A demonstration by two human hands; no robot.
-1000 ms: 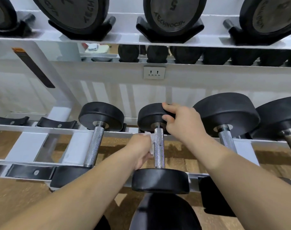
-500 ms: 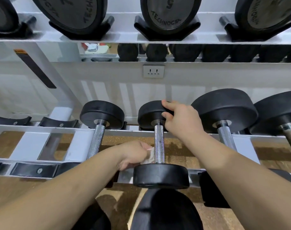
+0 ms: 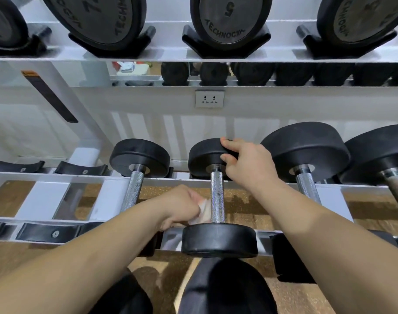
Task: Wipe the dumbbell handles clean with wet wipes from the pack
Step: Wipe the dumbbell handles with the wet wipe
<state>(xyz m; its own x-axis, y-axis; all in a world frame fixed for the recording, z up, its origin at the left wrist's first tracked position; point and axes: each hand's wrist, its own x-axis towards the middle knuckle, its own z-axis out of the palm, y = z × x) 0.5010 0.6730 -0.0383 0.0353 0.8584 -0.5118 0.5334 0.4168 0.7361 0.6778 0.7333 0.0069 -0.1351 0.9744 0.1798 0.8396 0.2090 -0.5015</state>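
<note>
Left grip [image 3: 182,205]: fingers curled tight on a crumpled white wet wipe [image 3: 201,211]. The wipe is pressed against the left side of the knurled chrome handle [image 3: 217,196] of the middle black rubber-headed dumbbell, low on the bar, just above the near head [image 3: 218,240].

Right grip [image 3: 250,164]: thumb and fingers clamped on the rim of the far head [image 3: 205,155], apparently steadying it. The dumbbell lies across the two rails of the white steel rack [image 3: 46,177].

Step in hand (judged): wiping this handle, partway; the upper bar and the right and under sides look unreached.

Next move calls for: a stroke of the wipe up toward the far head, with the right grip turning the dumbbell so the hidden side comes round. Then on to a neighbouring handle.

Count:
- Wipes: one.
- Dumbbells with handles showing on this tier: four.
- Empty black cradles [image 3: 82,169] on the far rail at left: two.
- Dumbbell heads on the upper shelf: four.
- Wall socket [image 3: 209,99]: one.
- Wipe pack: not identifiable in view.
</note>
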